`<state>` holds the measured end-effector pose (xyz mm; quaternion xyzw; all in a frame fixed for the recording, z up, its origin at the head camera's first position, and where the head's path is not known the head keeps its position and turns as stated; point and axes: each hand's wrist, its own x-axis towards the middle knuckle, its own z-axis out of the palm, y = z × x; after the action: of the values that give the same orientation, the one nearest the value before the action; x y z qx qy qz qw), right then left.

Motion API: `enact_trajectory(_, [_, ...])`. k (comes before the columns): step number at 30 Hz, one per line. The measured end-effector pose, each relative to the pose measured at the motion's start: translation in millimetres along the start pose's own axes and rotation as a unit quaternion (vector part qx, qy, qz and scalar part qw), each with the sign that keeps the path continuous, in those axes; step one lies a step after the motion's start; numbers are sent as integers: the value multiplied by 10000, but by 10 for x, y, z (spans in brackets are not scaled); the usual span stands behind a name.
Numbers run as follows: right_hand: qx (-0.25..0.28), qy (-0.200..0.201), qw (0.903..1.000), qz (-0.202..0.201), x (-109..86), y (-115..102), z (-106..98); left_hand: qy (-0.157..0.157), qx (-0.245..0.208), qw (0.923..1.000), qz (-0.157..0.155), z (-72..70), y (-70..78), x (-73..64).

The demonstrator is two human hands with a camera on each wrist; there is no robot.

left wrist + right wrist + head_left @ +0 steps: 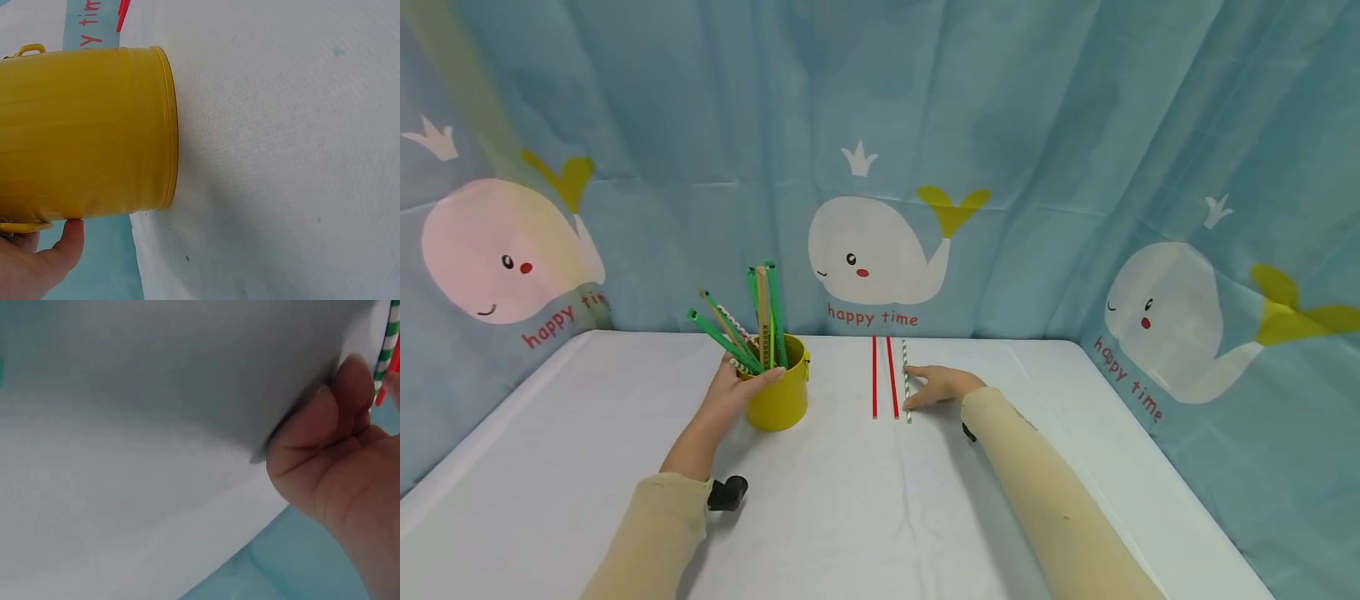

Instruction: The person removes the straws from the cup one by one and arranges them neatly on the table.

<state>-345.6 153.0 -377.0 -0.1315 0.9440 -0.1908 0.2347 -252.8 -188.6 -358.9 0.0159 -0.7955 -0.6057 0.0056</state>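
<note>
My left hand (730,392) grips the side of a yellow metal bucket (778,404), thumb over the rim. In the left wrist view, a fingertip presses the bucket wall (87,131) beside a small handle (28,226). The bucket stands upright, holding several green, tan and patterned straws (763,317). My right hand (936,385) has thumb and index finger, spread apart lengthwise, on a green-and-white striped straw (906,354) lying on the table. Its other fingers are curled in the right wrist view, where the striped straw (389,344) shows at the edge.
Left of the striped straw lie two red straws (875,375), roughly side by side. They rest on a white-covered table (820,517). A blue curtain (1037,167) with printed whales hangs behind the table and along its sides.
</note>
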Motion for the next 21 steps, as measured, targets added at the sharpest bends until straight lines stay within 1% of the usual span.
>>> enact_trajectory(3, [177,-121,9997,80,26,29,-40,2,2,10000,-61,4,-5,10])
enact_trajectory(6, [357,-218,9989,187,59,41,-69,7,-16,10000,-44,4,-3,8])
enact_trajectory(10, [439,-328,9979,342,97,39,-92,21,-48,10000,25,7,0,-4])
enact_trajectory(12, [456,-382,9974,404,107,40,-96,23,-34,10000,-11,15,7,-14])
enact_trajectory(17, [543,-412,9968,414,101,49,-97,13,-10,10000,-98,23,20,-29])
enact_trajectory(21, [655,-364,9965,369,113,54,-100,18,-26,10000,-44,15,21,-28])
